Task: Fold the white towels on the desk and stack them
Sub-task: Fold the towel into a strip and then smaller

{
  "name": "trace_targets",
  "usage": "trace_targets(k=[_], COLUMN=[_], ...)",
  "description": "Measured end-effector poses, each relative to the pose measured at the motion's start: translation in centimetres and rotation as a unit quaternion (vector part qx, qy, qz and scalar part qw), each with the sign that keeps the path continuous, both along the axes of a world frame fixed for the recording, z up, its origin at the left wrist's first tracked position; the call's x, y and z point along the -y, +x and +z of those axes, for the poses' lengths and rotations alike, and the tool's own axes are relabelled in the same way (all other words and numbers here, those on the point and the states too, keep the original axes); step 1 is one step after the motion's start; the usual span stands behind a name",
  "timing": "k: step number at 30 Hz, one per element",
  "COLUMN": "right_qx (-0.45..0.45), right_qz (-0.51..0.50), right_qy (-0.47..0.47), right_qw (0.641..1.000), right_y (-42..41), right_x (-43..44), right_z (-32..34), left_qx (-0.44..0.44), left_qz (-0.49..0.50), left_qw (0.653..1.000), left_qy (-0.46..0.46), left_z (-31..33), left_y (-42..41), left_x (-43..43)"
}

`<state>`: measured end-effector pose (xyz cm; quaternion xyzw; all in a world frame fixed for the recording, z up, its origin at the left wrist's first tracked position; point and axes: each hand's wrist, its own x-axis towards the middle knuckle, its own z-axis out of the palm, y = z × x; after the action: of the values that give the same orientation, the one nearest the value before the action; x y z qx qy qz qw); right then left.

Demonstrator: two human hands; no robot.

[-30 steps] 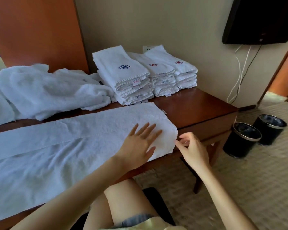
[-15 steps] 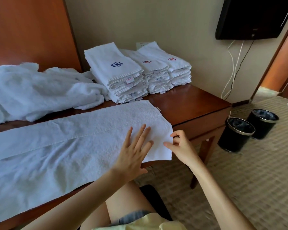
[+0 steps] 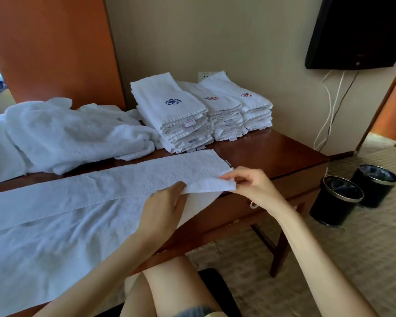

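Terry towel (image 3: 78, 213), long white strip on glossy wood desk (image 3: 272, 156); left grip (image 3: 165, 209), right grip (image 3: 249, 186) pinch raised end.

we see two hands, the left hand (image 3: 162, 209) and the right hand (image 3: 252, 186), and both are bare. the left arm (image 3: 105, 280) and the right arm (image 3: 313, 259) are bare too, right down to the bottom edge. the arms look long and thin. low down we see a bare leg (image 3: 169, 287), round at the knee. at the very bottom there is a small bit of grey-blue shorts (image 3: 190, 311). next to that we see a strip of soft yellow cloth (image 3: 216, 315), but too little shows to tell what it is.
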<state>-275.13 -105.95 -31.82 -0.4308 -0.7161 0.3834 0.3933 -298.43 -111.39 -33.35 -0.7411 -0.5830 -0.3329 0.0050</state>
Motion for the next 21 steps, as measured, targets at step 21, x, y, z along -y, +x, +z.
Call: trace_targets(k=[21], right_qx=[0.273], right_qz=[-0.313], right_qy=[0.056], right_qw=[0.908], right_y=[-6.8], right_x=[-14.8], right_z=[-1.9], left_qx=[-0.042], left_qz=[0.080], left_qw=[0.980], left_qy=[-0.178], left_z=[1.5], left_y=[-2.9], left_x=[-17.8])
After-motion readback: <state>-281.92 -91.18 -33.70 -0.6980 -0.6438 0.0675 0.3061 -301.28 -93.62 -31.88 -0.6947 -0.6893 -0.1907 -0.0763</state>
